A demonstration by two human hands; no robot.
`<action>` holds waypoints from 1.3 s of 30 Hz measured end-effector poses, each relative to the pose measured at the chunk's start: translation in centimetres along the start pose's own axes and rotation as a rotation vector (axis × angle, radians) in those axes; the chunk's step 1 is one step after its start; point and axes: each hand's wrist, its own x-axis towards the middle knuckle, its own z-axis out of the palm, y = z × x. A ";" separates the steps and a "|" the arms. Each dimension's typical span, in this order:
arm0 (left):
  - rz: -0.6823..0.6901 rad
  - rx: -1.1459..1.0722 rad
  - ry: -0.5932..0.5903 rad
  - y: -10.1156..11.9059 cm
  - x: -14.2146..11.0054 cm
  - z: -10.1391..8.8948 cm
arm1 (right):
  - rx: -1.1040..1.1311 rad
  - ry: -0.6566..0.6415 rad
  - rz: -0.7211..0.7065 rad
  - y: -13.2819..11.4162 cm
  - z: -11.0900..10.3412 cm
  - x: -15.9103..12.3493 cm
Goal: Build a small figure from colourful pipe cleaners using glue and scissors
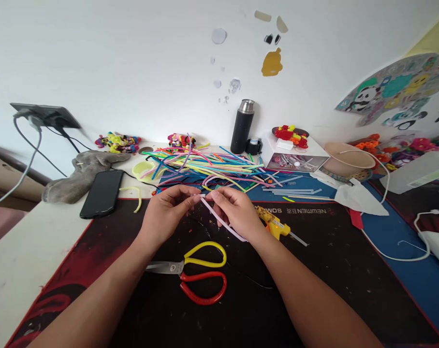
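Scissors [174, 268] lie flat on the dark mat [248, 314], nearest the wearer. Handles: one yellow, one red, spread apart. Blades point left and run partly out of sight behind the left forearm.

Beyond the scissors, both hands meet above the mat. Left hand [161, 212]: thumb and index finger pinch the upper end of a pale lilac stem [225, 223]. Right hand [237, 210]: fingers curled, thumb and index finger just beside the same end; whether they grip the stem cannot be told. The stem slants from the left fingertips down toward the right wrist.

Just beyond the right hand, a yellow glue gun [276, 228] rests on the mat, partly covered by that hand; a translucent stick projects from it. On the left, a black phone [101, 194] lies across the mat edge and the white worktop [16, 285], near a grey plush object [62, 186].

Past the mat, a loose pile of multicoloured stems [208, 166] spreads across the worktop, beside a pale yellow-green bowl [144, 170]. Translucent sticks [295, 192] lie to its right. Behind the pile, a black flask [242, 128] stands upright near the wall [132, 63]. Right of the flask, a white box [314, 153] carries a red-and-yellow fuzzy figure [292, 136].
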 end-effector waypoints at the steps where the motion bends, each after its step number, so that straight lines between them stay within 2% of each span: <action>1: 0.006 0.003 0.005 0.0 0.0 0.0 | 0.010 -0.007 0.001 0.1 0.0 0.0; 6: 0.029 0.011 -0.009 0.1 -0.2 0.2 | 0.016 -0.056 -0.011 0.7 0.5 -0.1; 11: 0.005 -0.083 -0.095 -0.4 0.3 -0.3 | -0.005 -0.038 0.022 0.7 0.7 0.0; 16: -0.003 -0.147 -0.057 -0.6 0.9 -1.0 | -0.017 -0.009 0.003 0.8 0.5 0.0; 22: -0.001 -0.103 -0.103 -0.6 1.0 -1.1 | -0.145 -0.015 -0.079 1.1 0.4 -0.1; 32: -0.044 0.011 -0.161 -0.4 1.0 -1.0 | -0.351 0.037 -0.127 1.2 0.4 -0.1; 39: -0.051 0.068 -0.246 -0.5 0.9 -1.1 | -0.364 0.038 -0.135 1.1 0.5 -0.2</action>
